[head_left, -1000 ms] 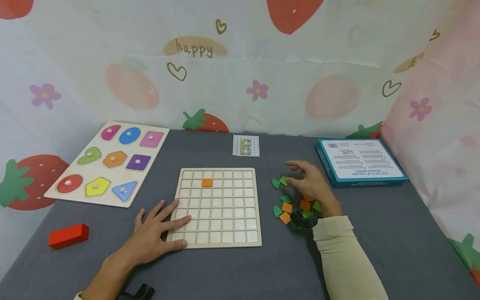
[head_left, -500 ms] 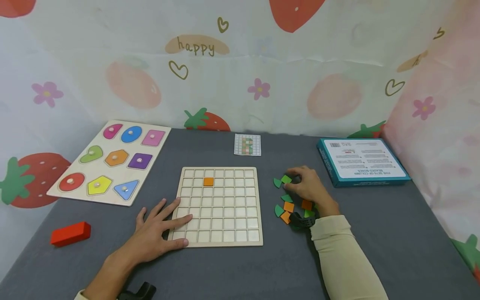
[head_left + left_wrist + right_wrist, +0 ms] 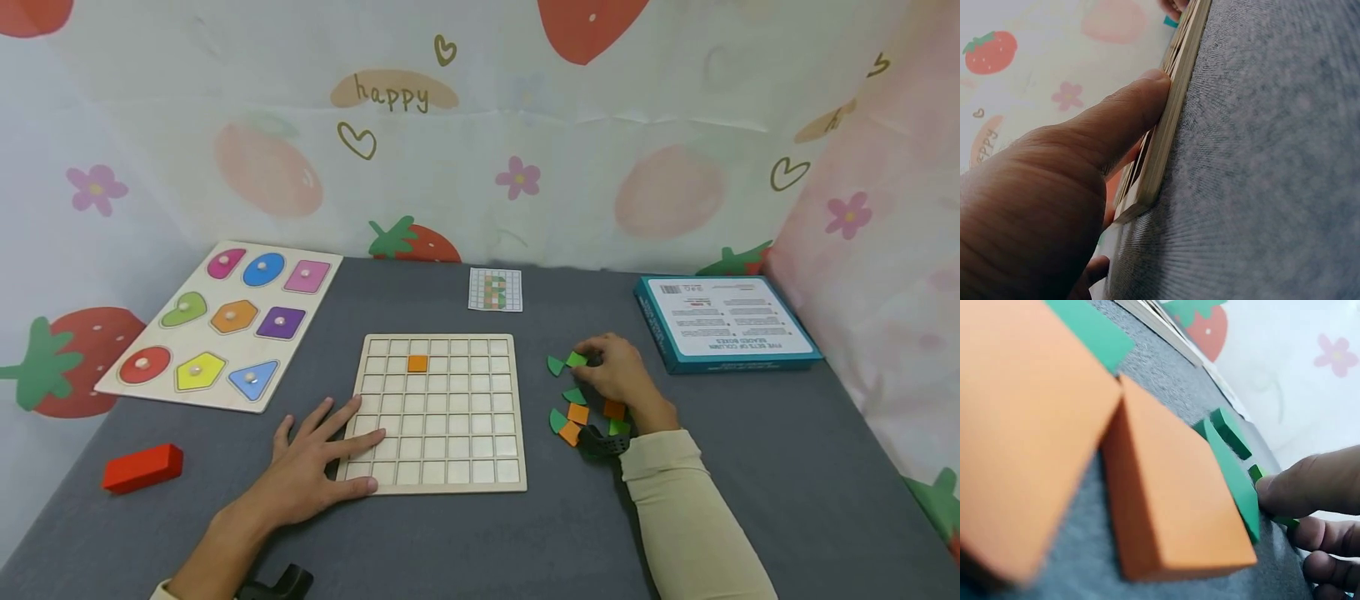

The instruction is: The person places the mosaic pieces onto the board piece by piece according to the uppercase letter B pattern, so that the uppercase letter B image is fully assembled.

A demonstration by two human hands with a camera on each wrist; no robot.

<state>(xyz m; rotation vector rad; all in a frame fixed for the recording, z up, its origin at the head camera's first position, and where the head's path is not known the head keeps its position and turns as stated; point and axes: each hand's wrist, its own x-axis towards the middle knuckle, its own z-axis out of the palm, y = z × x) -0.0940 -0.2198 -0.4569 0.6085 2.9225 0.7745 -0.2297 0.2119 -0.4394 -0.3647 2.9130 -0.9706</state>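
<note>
A wooden grid board (image 3: 443, 487) lies in the middle of the table, an orange square tile (image 3: 417, 363) sitting in one cell near its top. My left hand (image 3: 307, 462) rests with spread fingers on the board's left side; the left wrist view has the thumb (image 3: 1129, 103) on the edge. Right of the board, my right hand (image 3: 617, 372) pinches a light green square tile (image 3: 576, 359) between thumb and fingers. A dark green quarter-round tile (image 3: 555, 366) lies just left of it. Below lie more orange tiles (image 3: 577, 414) and green tiles (image 3: 557, 421), partly hidden by the wrist.
A small pattern card (image 3: 495, 290) lies behind the board. A shape puzzle board (image 3: 191, 342) is at the left, with a red block (image 3: 142, 469) in front of it. A teal box (image 3: 723, 325) lies at the back right, against the patterned curtain.
My right hand has lowered and its fingers have closed on the light green tile, shifting it slightly to the right. My left hand stays on the board.
</note>
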